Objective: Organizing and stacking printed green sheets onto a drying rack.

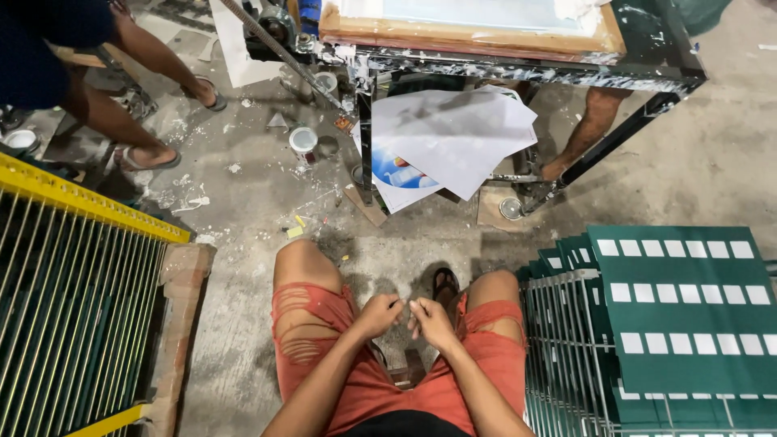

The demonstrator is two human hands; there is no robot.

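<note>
1. Between my knees, above the concrete floor, my left hand and my right hand meet, with the fingertips almost touching each other.
2. My left fingers are curled and pinched together. If something small is between them, I cannot tell what; it is too small to see from the head view.
3. My right fingers are also bent inward, half closed. I cannot tell if they grip anything or only rub against the other hand.
4. I sit with both legs apart in torn orange shorts, and one sandal is just beyond my hands.
5. On my right, the stack of green printed sheets lies on a wire rack, near my right knee but not touching my hands.
6. On my left stands another rack with a yellow frame, well apart from my hands.
7. To do this fingertip work well, I judge I should keep both wrists resting on my thighs, so the hands stay steady, and work slowly with the tips only.
8. I should also keep my fingers clean and dry before I reach to the green sheets, because fresh print could smear.
9. Ahead is the printing table with white papers below it, and other persons' legs nearby; I should keep my elbows close.
</note>
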